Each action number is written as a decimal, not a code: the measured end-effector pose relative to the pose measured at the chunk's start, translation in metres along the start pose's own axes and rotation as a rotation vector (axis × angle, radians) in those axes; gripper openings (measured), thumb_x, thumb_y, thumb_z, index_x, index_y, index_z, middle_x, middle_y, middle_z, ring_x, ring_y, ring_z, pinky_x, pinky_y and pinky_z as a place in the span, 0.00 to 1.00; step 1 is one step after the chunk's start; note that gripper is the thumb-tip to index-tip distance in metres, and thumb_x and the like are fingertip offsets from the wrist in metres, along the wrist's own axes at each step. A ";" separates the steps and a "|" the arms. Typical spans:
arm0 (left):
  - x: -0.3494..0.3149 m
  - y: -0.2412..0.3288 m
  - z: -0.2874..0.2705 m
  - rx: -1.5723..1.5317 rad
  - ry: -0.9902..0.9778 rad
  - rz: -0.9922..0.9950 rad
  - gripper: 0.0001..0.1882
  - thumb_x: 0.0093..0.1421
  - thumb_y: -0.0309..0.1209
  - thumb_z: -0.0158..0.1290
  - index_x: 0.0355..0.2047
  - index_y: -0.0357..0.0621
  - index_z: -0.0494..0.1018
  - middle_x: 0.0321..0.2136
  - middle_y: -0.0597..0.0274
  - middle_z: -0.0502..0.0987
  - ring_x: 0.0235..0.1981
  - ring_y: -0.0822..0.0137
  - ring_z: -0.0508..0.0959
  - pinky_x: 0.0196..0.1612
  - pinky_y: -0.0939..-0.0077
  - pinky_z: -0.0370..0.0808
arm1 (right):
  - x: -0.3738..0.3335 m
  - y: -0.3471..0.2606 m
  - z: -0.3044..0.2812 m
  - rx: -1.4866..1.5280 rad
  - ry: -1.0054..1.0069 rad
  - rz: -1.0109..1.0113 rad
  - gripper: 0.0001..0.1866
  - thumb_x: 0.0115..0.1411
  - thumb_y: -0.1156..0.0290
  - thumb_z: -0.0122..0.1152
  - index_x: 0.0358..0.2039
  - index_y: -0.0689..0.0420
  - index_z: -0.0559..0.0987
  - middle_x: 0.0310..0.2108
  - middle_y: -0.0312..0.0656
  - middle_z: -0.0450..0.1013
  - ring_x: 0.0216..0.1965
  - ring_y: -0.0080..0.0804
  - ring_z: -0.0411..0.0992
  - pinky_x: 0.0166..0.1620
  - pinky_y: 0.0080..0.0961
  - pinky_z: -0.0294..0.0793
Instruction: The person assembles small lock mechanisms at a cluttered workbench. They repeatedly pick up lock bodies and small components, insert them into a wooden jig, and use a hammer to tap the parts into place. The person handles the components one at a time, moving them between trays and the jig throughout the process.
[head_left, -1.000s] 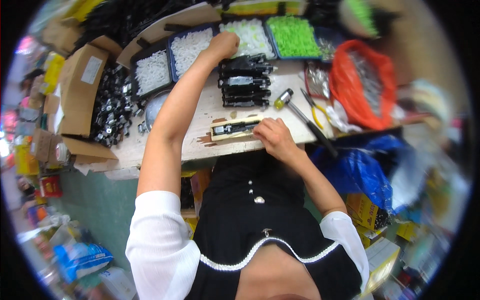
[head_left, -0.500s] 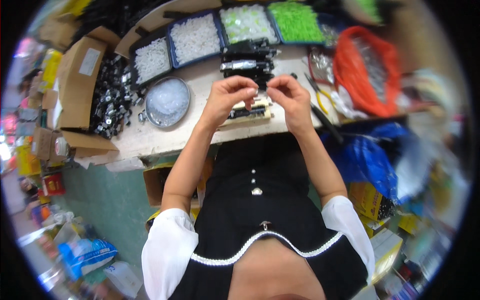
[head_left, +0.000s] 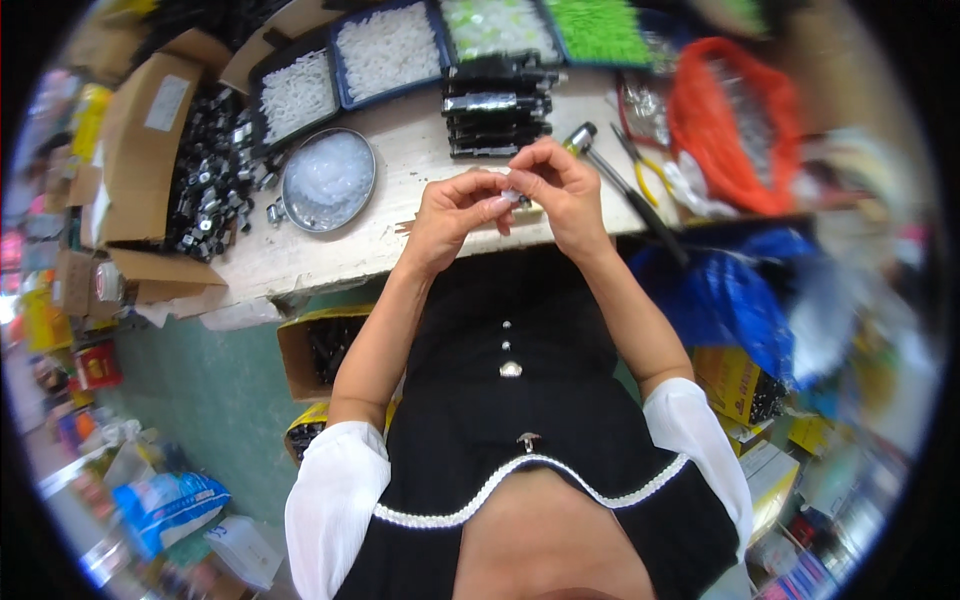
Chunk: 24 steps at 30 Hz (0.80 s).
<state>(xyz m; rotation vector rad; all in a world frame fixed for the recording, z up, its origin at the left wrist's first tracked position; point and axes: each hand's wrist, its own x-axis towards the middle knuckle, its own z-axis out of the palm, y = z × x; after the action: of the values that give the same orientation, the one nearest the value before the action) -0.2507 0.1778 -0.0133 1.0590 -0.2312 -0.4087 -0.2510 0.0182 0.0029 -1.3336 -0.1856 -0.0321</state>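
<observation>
My left hand [head_left: 458,218] and my right hand [head_left: 566,200] meet above the front of the workbench, both with fingers pinched. Between their fingertips is a small whitish piece [head_left: 511,195], too small and too covered to name its kind. Under the hands a cream-coloured block shows only in part; the fingers hide most of it. Just beyond my fingers lies a stack of black, elongated parts [head_left: 497,105]. A hammer [head_left: 630,180] rests to the right of my right hand, its head near the stack.
At the left are a round metal dish of whitish paste [head_left: 328,180] and an open cardboard box [head_left: 150,150] beside black metal parts [head_left: 212,185]. Trays of white pieces [head_left: 388,50] and green pieces [head_left: 597,30] line the back. Yellow-handled pliers [head_left: 648,180] and a red bag [head_left: 690,130] lie right.
My hands have come together, and the right hand has moved left to meet the left. They now cover most of the cream block. The hammer's head has come into sight.
</observation>
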 end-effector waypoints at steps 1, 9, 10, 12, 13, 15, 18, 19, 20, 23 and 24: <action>0.000 0.000 0.000 0.001 0.000 0.005 0.10 0.54 0.24 0.56 0.37 0.36 0.75 0.28 0.60 0.76 0.26 0.71 0.75 0.32 0.78 0.74 | 0.000 0.000 0.000 -0.005 0.000 -0.008 0.03 0.52 0.80 0.59 0.28 0.61 0.75 0.29 0.33 0.68 0.30 0.17 0.68 0.35 0.15 0.67; -0.005 -0.003 0.000 0.000 0.035 0.058 0.09 0.54 0.23 0.56 0.37 0.34 0.75 0.28 0.60 0.76 0.26 0.71 0.75 0.31 0.79 0.74 | -0.002 -0.001 0.004 0.000 0.000 -0.004 0.02 0.52 0.81 0.59 0.27 0.62 0.74 0.28 0.32 0.67 0.29 0.17 0.67 0.34 0.14 0.66; -0.006 -0.004 0.001 0.006 0.042 0.069 0.09 0.54 0.23 0.55 0.37 0.34 0.75 0.28 0.60 0.76 0.26 0.71 0.76 0.31 0.79 0.74 | -0.002 0.000 0.005 -0.040 0.001 -0.023 0.03 0.51 0.81 0.59 0.27 0.62 0.74 0.28 0.33 0.67 0.29 0.17 0.67 0.33 0.14 0.66; -0.007 -0.009 0.002 0.008 0.085 0.097 0.09 0.55 0.23 0.55 0.37 0.34 0.75 0.28 0.60 0.76 0.25 0.71 0.76 0.31 0.79 0.74 | -0.002 0.004 0.005 -0.122 0.007 -0.059 0.03 0.51 0.80 0.59 0.27 0.62 0.74 0.28 0.33 0.67 0.28 0.17 0.67 0.32 0.15 0.66; -0.008 -0.012 0.002 0.008 0.106 0.110 0.09 0.55 0.22 0.55 0.37 0.34 0.75 0.28 0.60 0.76 0.25 0.71 0.76 0.30 0.80 0.74 | -0.002 0.004 0.005 -0.152 0.009 -0.072 0.03 0.51 0.80 0.59 0.27 0.62 0.74 0.28 0.33 0.67 0.28 0.17 0.67 0.32 0.14 0.66; -0.009 -0.018 0.000 -0.006 0.138 0.121 0.09 0.55 0.22 0.55 0.37 0.34 0.75 0.27 0.60 0.77 0.25 0.71 0.76 0.29 0.79 0.75 | -0.003 0.004 0.007 -0.212 0.012 -0.096 0.04 0.50 0.80 0.60 0.27 0.62 0.74 0.27 0.34 0.68 0.28 0.17 0.66 0.32 0.14 0.65; -0.008 -0.023 0.000 -0.046 0.185 0.125 0.07 0.55 0.21 0.54 0.35 0.34 0.75 0.28 0.57 0.77 0.25 0.70 0.76 0.27 0.76 0.75 | -0.004 0.002 0.006 -0.332 0.008 -0.108 0.04 0.50 0.80 0.60 0.28 0.61 0.75 0.27 0.36 0.70 0.28 0.22 0.68 0.32 0.18 0.65; -0.007 -0.024 0.000 -0.061 0.201 0.125 0.07 0.55 0.21 0.54 0.35 0.35 0.75 0.28 0.56 0.77 0.25 0.69 0.76 0.26 0.74 0.75 | -0.003 0.004 0.006 -0.485 0.009 -0.273 0.05 0.49 0.79 0.60 0.28 0.61 0.75 0.27 0.36 0.70 0.28 0.25 0.69 0.32 0.20 0.64; -0.007 -0.025 -0.001 -0.070 0.214 0.123 0.07 0.55 0.21 0.54 0.35 0.34 0.74 0.28 0.57 0.77 0.24 0.69 0.76 0.26 0.75 0.75 | -0.003 0.007 0.005 -0.636 0.010 -0.440 0.05 0.49 0.79 0.61 0.29 0.60 0.75 0.27 0.37 0.71 0.28 0.28 0.69 0.32 0.23 0.64; -0.006 -0.024 -0.003 -0.097 0.245 0.115 0.06 0.55 0.22 0.55 0.34 0.33 0.74 0.26 0.57 0.77 0.23 0.70 0.76 0.25 0.76 0.75 | -0.002 0.011 0.003 -0.785 0.015 -0.642 0.06 0.48 0.78 0.60 0.29 0.59 0.75 0.28 0.38 0.72 0.29 0.35 0.70 0.33 0.28 0.61; -0.006 -0.022 -0.002 -0.106 0.252 0.114 0.06 0.55 0.22 0.55 0.33 0.33 0.74 0.25 0.58 0.77 0.23 0.71 0.75 0.25 0.77 0.75 | -0.002 0.012 0.003 -0.784 0.016 -0.661 0.07 0.48 0.78 0.60 0.30 0.59 0.75 0.28 0.39 0.72 0.30 0.37 0.70 0.33 0.29 0.61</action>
<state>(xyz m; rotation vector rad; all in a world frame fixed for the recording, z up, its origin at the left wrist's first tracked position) -0.2596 0.1729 -0.0335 0.9777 -0.0442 -0.1802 -0.2522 0.0234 -0.0081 -1.9916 -0.6406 -0.7355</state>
